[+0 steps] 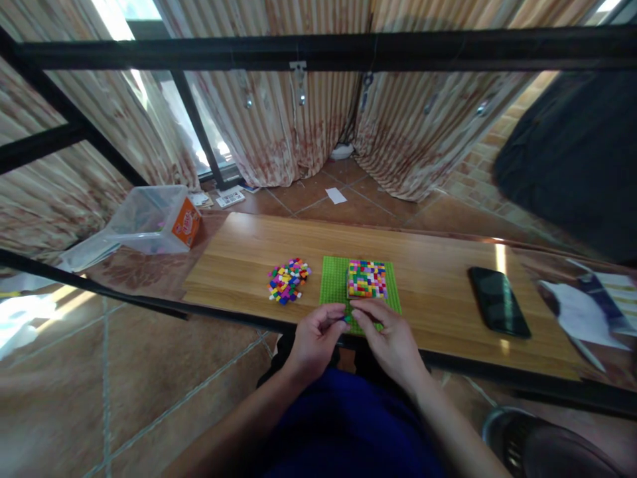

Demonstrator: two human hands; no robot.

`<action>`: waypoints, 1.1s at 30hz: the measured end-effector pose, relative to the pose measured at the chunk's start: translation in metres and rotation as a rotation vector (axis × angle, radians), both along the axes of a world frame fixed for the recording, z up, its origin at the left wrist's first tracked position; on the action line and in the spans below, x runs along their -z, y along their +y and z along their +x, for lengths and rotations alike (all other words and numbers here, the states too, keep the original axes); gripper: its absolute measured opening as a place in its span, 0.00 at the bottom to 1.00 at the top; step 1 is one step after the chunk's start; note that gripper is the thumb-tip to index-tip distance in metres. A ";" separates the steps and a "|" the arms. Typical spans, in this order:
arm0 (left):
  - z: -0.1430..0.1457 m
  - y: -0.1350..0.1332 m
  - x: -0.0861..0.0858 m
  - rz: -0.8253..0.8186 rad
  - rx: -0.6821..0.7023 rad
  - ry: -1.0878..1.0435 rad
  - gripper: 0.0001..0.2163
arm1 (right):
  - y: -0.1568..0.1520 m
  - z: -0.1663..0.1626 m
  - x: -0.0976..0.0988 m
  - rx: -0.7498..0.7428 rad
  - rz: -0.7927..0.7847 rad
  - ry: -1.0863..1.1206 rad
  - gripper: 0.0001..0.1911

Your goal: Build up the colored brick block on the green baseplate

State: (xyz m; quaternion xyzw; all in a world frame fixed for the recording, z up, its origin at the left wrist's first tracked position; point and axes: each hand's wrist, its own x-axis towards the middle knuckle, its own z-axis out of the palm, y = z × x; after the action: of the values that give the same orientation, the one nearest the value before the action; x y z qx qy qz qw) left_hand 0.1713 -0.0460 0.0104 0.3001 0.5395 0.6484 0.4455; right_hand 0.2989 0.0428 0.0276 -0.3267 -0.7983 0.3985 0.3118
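A green baseplate (pixel 332 279) lies on the wooden table, carrying a square block of small many-coloured bricks (pixel 367 278) at its far right. A loose heap of coloured bricks (pixel 288 280) sits just left of the plate. My left hand (pixel 314 338) and my right hand (pixel 388 335) meet at the plate's near edge, fingertips pinched together over a tiny dark blue piece (pixel 346 319). Both hands are closed in a pinch; which one truly holds the piece is hard to tell.
A black phone (pixel 497 300) lies on the table to the right, papers (pixel 582 312) beyond it. A clear plastic box (pixel 154 219) with an orange label stands on the floor at the left. Black metal bars cross overhead; curtains hang behind.
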 end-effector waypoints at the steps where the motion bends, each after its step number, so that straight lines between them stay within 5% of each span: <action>1: 0.000 0.001 -0.002 0.016 0.006 0.002 0.12 | -0.004 -0.001 -0.001 -0.022 -0.005 0.003 0.12; 13: 0.000 -0.002 -0.007 0.000 -0.098 0.255 0.13 | -0.015 -0.007 0.000 0.029 -0.008 0.046 0.10; 21: 0.009 0.005 -0.007 -0.042 -0.204 0.409 0.09 | -0.022 -0.013 0.007 0.185 0.189 0.037 0.09; 33: 0.001 -0.002 0.012 -0.175 -0.053 0.405 0.07 | 0.076 0.014 0.004 0.209 0.484 -0.302 0.14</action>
State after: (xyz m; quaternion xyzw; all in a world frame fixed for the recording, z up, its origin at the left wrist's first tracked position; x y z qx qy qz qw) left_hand 0.1721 -0.0483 -0.0014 0.3700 0.6799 0.5372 0.3351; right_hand 0.3130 0.1192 0.0239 -0.3789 -0.8693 0.1093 0.2980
